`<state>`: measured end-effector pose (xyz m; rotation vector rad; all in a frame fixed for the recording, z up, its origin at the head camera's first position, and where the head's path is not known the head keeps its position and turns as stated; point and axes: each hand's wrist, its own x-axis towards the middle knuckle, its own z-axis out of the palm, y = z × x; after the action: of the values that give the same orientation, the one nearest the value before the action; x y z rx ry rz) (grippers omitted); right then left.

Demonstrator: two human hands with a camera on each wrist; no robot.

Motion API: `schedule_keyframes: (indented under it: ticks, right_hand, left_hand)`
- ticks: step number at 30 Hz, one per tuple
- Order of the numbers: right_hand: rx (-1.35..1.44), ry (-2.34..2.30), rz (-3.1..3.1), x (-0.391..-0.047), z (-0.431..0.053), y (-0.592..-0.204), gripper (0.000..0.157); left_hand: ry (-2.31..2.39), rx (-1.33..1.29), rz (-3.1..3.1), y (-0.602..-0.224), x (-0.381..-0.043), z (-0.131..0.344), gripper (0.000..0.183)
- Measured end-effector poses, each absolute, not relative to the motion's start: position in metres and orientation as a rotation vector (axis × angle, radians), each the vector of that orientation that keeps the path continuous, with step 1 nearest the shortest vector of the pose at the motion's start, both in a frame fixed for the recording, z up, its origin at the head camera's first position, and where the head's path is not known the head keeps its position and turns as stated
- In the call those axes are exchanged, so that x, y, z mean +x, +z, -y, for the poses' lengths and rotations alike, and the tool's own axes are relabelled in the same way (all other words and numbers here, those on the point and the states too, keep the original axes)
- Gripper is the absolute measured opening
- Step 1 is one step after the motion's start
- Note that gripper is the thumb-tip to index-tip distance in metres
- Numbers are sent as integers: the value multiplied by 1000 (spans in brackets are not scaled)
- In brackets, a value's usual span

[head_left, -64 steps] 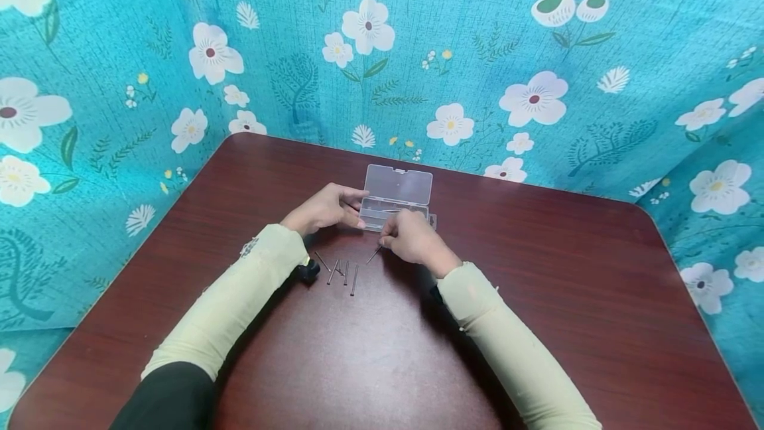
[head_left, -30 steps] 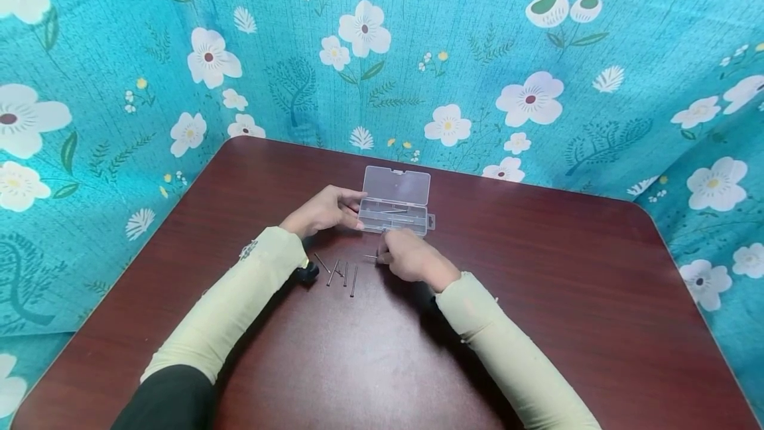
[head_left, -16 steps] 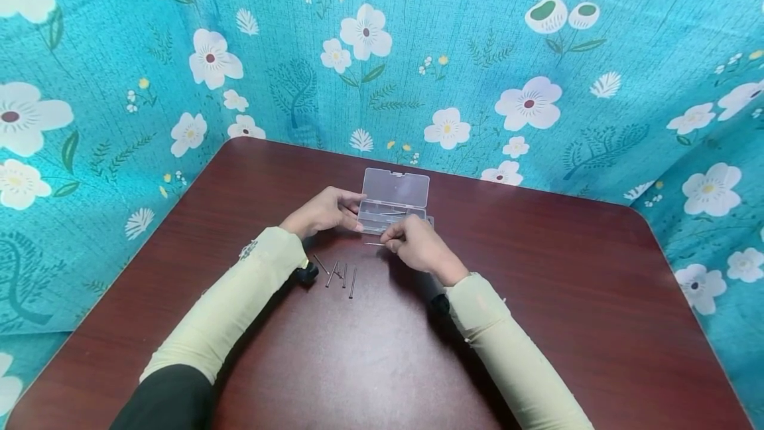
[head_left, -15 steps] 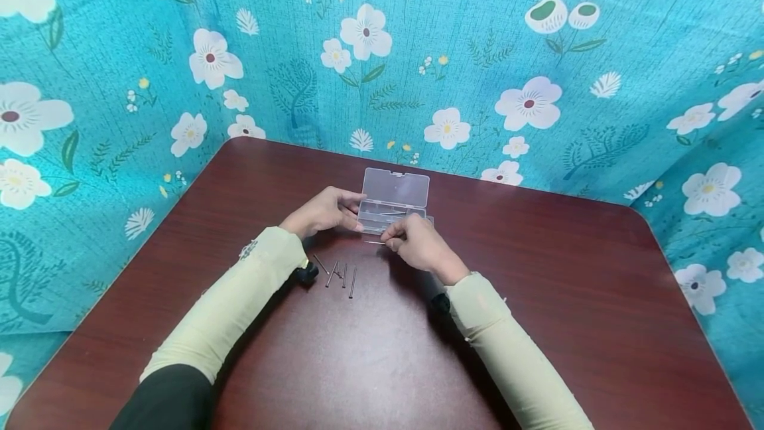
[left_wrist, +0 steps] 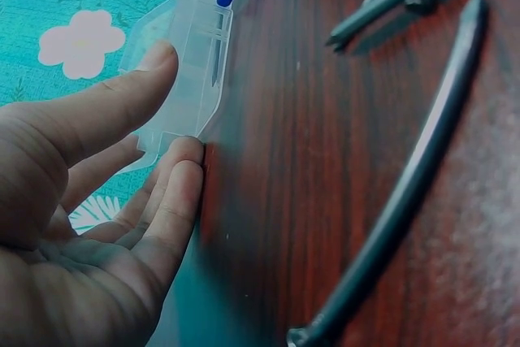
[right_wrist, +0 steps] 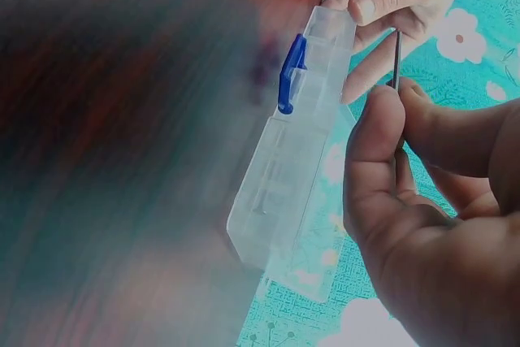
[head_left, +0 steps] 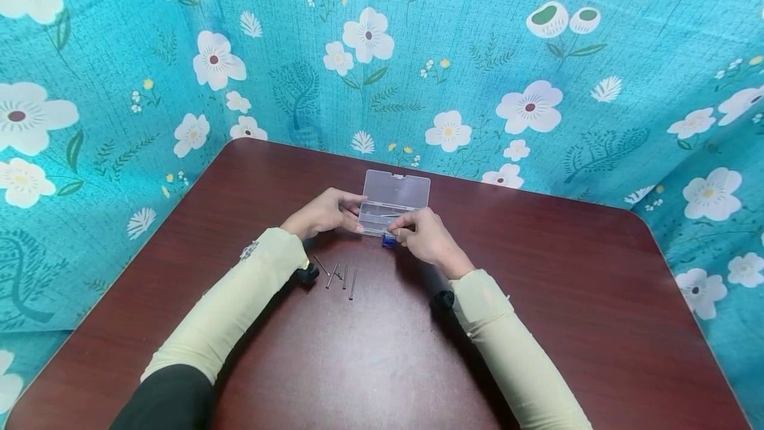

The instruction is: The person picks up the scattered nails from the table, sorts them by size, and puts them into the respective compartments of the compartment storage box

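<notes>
A clear plastic box (head_left: pixel 373 220) stands on the table with its lid (head_left: pixel 396 188) raised at the back. My left hand (head_left: pixel 324 212) holds the box's left end, thumb at the front and fingers behind. Between thumb and index finger my right hand (right_wrist: pixel 431 176) pinches a thin metal nail (right_wrist: pixel 397 58), above the box's open front part. A blue latch (head_left: pixel 388 241) hangs at the box's front. Through the clear wall a nail (left_wrist: pixel 216 58) shows inside. Several loose nails (head_left: pixel 353 284) lie on the table before the box, by the left wrist.
The dark red-brown wooden table (head_left: pixel 567 284) has rounded far corners. A blue flowered curtain (head_left: pixel 382 71) hangs behind it and at its sides. Black wrist cameras sit under the left (head_left: pixel 308 275) and right (head_left: pixel 444 299) wrists.
My right hand drew back from the box to its front side, then rose again over its front edge with the nail. The blue latch came into sight. My left hand kept its place.
</notes>
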<state>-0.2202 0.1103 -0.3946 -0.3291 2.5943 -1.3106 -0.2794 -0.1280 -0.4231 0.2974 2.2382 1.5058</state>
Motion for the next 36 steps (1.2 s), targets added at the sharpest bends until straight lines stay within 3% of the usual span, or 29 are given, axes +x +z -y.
schedule_keyframes:
  ticks: [16,36]
  right_hand:
    - [-294,-1221,-2658,-243,-105,-396,16]
    - [-519,-954,-2810,-254,-81,-397,15]
  left_hand:
    - [1520,290,-2237,-426,-278,131,78]
    - [1499,313,-2239,-424,-280,131,78]
